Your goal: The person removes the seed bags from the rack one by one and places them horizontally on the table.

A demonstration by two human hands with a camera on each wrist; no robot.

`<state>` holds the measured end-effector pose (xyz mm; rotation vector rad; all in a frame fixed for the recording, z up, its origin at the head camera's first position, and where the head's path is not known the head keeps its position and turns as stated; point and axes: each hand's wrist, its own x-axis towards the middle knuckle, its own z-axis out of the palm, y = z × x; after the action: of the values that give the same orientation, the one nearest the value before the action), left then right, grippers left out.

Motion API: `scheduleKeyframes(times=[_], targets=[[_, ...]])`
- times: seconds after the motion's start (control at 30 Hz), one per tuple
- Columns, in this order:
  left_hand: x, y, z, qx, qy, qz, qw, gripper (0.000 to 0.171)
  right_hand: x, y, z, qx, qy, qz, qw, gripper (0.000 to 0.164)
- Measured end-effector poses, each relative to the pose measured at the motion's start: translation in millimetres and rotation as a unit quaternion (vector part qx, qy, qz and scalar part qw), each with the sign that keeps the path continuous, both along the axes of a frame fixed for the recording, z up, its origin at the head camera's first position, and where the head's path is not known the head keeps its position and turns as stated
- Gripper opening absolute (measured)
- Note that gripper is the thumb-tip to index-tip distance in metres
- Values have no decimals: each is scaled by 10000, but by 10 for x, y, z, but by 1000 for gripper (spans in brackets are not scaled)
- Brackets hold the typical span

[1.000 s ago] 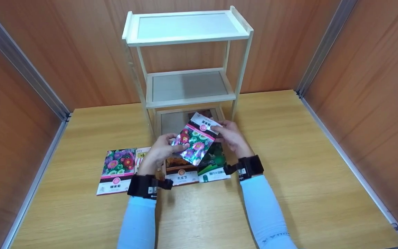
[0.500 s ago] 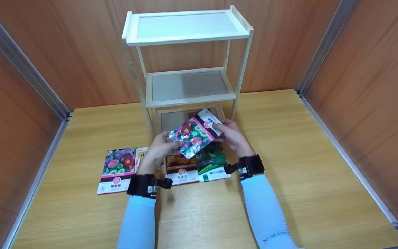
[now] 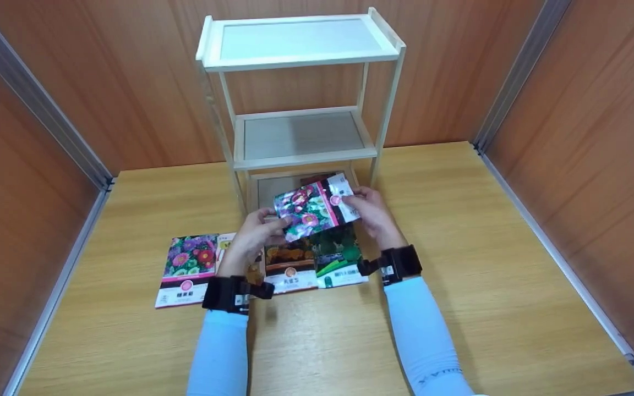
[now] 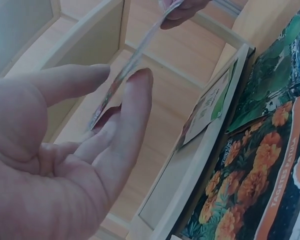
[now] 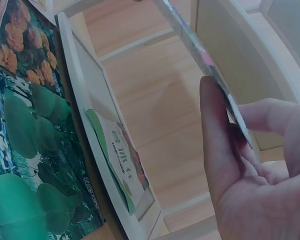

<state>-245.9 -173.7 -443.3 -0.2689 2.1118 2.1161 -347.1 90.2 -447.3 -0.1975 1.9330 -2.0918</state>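
Between both hands, above the table, is a seed packet (image 3: pixel 309 212) with pink and purple flowers and a white label end turned right. My right hand (image 3: pixel 376 215) pinches that label end, thumb on the printed face and fingers behind. At the opposite end my left hand (image 3: pixel 255 234) has thumb and fingers either side of the packet's edge. Seen edge-on, the packet (image 4: pixel 132 59) passes between thumb and forefinger in the left wrist view. Below lie a packet with orange flowers (image 3: pixel 290 275) and one with green vegetables (image 3: pixel 339 264), both partly covered.
A matching flower packet (image 3: pixel 186 272) lies at left, beside a packet (image 3: pixel 224 245) mostly behind the left hand. Behind stands a three-tier pale wooden shelf (image 3: pixel 303 165). Its bottom tier bears another packet (image 5: pixel 122 160). Wood-look panels (image 3: pixel 432 71) enclose the table.
The held packet has turned clockwise from steeply tilted to nearly sideways, its label end swinging right. Both hands stay at its ends with small finger shifts. The packets on the table have not moved.
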Motion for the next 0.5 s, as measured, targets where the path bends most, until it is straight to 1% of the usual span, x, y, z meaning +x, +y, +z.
scheduleKeyframes(times=[0.1,0.23,0.3,0.37,0.43,0.5], targets=[[-6,5,-10,-100,32,118,9999,50,-5,-2,-2,6,-7,45,10000,33],[-2,2,-13,-270,87,226,9993,40,8,-15,3,153,-102,307,9994,33],[0,-3,-10,-389,102,235,9989,37,21,-22,9,249,-158,521,9982,33],[3,-8,-6,-428,117,178,9989,37,28,-28,12,303,-230,667,9970,33],[6,-9,-4,-434,142,135,9989,37,32,-32,14,304,-255,749,9964,33],[15,-5,-5,-378,165,116,9991,38,33,-33,14,232,-287,728,9967,34]])
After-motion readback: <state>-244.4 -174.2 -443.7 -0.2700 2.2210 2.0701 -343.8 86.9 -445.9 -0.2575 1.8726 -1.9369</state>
